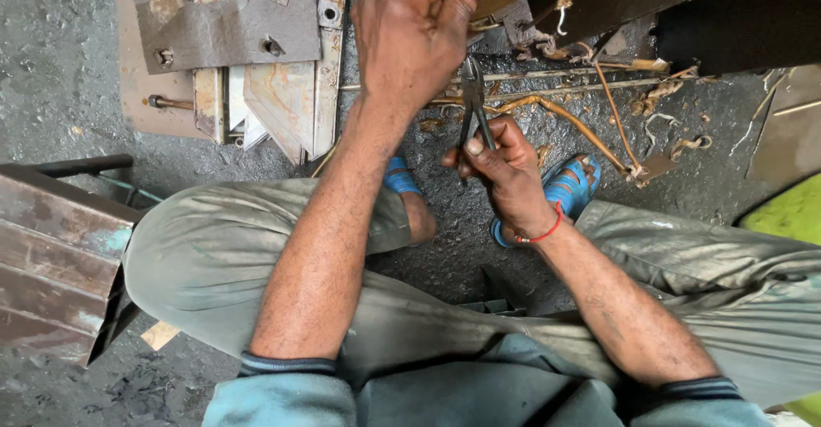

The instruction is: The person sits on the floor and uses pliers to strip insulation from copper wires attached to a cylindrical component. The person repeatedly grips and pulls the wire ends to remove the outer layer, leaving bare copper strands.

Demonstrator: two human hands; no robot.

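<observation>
A: Pliers (473, 106) in right hand (505, 175), fingers clamped on the handles, nose up beside the left hand (410, 38), between the knees.

B: Left hand?

A: Fingers pinched together on something thin at the top edge; can't tell what.

B: Tip?

A: Probably squeeze steadily, keep the pinched piece taut, nose clear of the thumb.

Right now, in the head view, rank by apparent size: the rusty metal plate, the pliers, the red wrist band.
1. rusty metal plate, largest
2. pliers, partly hidden by the right hand
3. red wrist band, smallest
</observation>
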